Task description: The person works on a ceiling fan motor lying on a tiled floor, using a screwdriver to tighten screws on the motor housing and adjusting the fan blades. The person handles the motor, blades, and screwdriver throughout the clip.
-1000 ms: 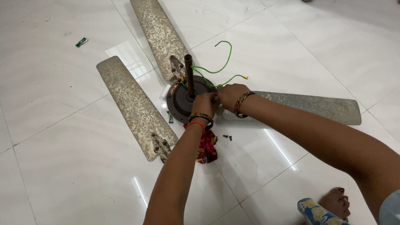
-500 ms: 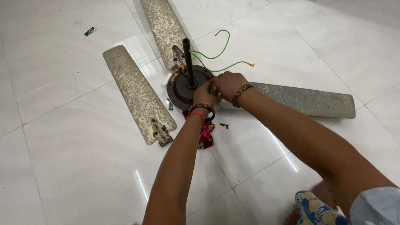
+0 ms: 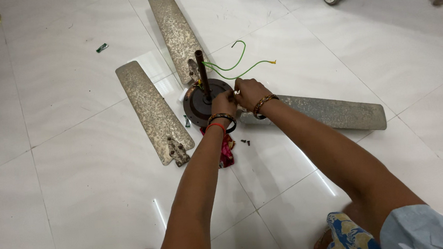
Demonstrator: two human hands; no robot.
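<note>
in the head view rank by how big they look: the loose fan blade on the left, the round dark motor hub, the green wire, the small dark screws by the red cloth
1. Loose speckled metal fan blade
2. Round dark motor hub
3. Thin green wire: long but slight, so its place against the hub is unsure
4. Small dark screws

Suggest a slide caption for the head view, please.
Both hands, left hand and right hand, work at a ceiling fan motor on the tiled floor.
</note>
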